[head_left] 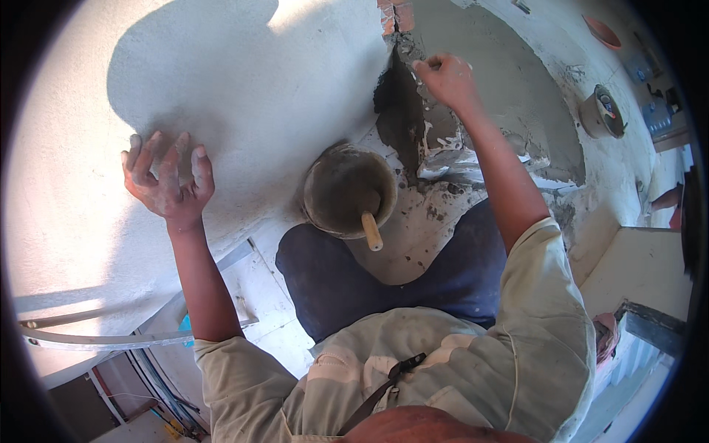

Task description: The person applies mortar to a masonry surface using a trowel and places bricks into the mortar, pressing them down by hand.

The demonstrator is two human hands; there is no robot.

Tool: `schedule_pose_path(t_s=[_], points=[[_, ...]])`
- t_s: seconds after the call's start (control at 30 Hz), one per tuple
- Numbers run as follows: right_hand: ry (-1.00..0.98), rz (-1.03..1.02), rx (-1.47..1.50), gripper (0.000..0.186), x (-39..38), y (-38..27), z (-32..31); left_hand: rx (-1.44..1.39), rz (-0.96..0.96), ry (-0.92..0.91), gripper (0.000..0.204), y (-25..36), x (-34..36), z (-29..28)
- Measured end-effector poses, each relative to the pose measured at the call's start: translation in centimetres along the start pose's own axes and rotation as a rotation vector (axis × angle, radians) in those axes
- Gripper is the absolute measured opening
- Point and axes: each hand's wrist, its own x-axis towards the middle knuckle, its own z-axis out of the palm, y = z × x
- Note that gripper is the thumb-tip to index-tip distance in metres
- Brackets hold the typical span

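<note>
- Left hand [171, 177]: fingers spread and bent beside the white wall [244, 88]; contact cannot be told.
- Right hand [448, 77]: fingers curled beside the dark gap [402, 111]; cannot tell whether anything is pinched. Rough edges could scrape bare fingers.
- Bucket [323, 175]: below and between the hands, near the knees [314, 255]; a knock could tip it.
- Wooden handle [372, 232]: overhangs the bucket; a snag could flip the tool.
- Grey plaster [524, 81], right of the right hand: apparently damp; a dragging forearm [498, 159] could mar it.

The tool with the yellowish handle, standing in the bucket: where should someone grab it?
Probably by the yellowish handle, from above on the near side: it juts out past the near rim of the bucket, free end clear to grasp. The other end is down inside, too dim to make out.
</note>
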Motion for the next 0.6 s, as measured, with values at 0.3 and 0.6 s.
schedule_pose_path(t_s=[0.3, 0.6], points=[[0.056, -0.014, -0.083, 0.089, 21.5, 5.6, 5.7, 0.126, -0.009, 0.042, 0.052, -2.5, 1.9, 3.4], [-0.195, 0.013, 0.384, 0.078, 24.5, 7.9, 8.5, 0.131, 0.006, 0.000, 0.049, -3.4, 1.3, 3.5]])
